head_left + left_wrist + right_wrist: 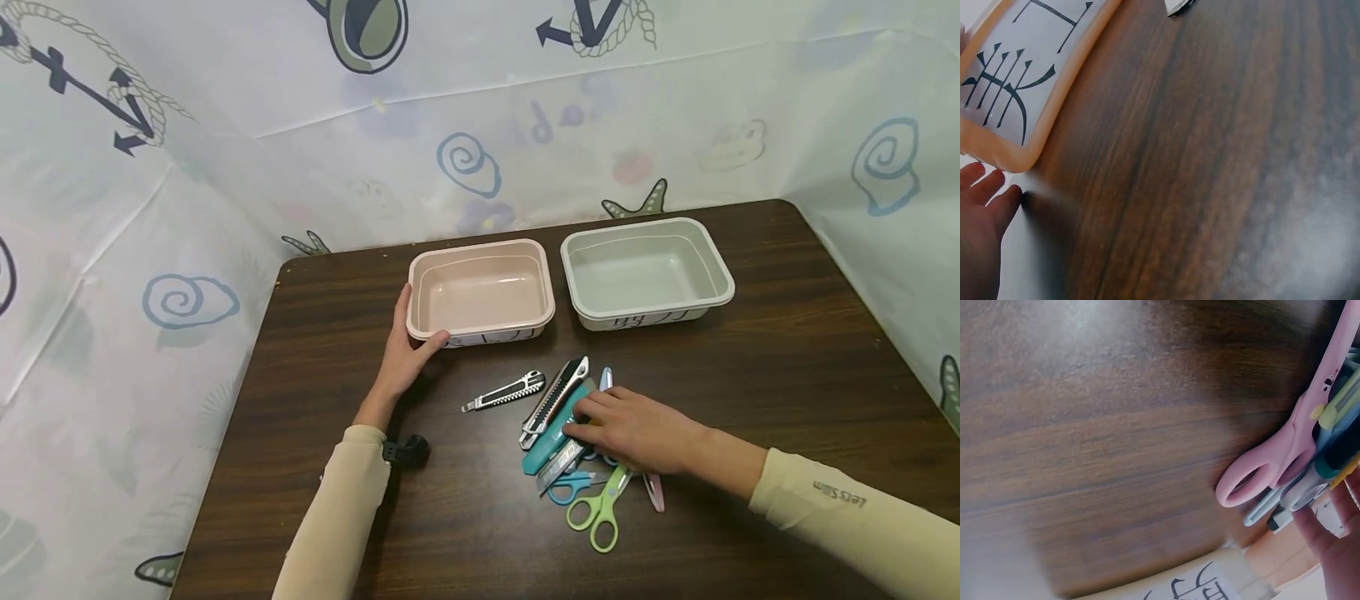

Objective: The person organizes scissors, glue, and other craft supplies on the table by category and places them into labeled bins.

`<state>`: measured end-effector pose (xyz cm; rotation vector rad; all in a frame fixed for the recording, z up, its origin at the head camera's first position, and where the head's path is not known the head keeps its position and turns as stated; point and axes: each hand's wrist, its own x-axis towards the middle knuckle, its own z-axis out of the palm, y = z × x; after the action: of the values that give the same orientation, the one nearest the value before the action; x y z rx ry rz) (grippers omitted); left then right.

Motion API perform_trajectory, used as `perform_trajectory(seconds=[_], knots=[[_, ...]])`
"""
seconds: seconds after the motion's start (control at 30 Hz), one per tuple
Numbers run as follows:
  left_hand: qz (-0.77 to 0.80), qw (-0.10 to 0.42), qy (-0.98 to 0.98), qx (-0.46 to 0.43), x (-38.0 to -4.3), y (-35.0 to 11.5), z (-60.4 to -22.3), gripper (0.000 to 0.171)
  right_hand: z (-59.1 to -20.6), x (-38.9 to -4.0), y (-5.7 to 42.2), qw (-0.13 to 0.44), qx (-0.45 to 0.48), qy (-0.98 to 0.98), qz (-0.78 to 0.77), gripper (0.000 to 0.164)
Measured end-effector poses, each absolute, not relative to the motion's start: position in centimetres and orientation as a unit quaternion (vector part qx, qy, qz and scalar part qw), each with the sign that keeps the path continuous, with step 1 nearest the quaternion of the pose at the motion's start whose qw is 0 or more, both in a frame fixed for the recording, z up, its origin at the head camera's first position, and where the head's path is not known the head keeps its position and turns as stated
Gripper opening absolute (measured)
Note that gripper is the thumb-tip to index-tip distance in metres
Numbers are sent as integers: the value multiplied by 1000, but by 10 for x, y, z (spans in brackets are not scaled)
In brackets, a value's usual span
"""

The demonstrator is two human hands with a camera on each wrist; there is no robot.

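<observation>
The left hand (pixel 405 357), fingers wide, seemingly steadies the pink rectangular plastic bin (pixel 483 302), while the right hand (pixel 641 429), grip unclear, covers a multicoloured scissors-and-cutter heap (pixel 557 429) at the bin's front right.

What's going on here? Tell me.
A person's left hand touches the near-left corner of the pink container, while the right hand is over a pile of cutters and scissors; whether it grips anything is unclear. One small cutter lies just left of the pile. The gray-green container stands right of the pink one.
</observation>
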<state>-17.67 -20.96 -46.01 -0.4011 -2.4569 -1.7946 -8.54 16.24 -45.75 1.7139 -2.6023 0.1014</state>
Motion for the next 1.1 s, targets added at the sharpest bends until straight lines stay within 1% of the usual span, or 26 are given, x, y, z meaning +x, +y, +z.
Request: perform_trajectory(seconds=[0.23,0.43,0.63,0.67,0.83,1.1], knots=[[-578,43,-805,-129,-177,-208,-462,95,-457,-84,161,20,548,-836,16,47],[-575,47,-807,-130,-177,-207,-461,94,-455,-81,158,42,549,-835,18,43],[-579,44,-804,-125,-176,-207,-459,93,-434,-90,147,57,534,-843,36,49],[-577,45,-806,-123,-175,-207,-458,93,-430,-93,145,59,529,-846,41,51],[-570,44,-812,-118,-174,-207,-457,92,-410,-112,132,77,473,-875,70,45],[-576,45,-807,-121,-176,-207,-458,92,-398,-139,109,105,371,-919,82,43]])
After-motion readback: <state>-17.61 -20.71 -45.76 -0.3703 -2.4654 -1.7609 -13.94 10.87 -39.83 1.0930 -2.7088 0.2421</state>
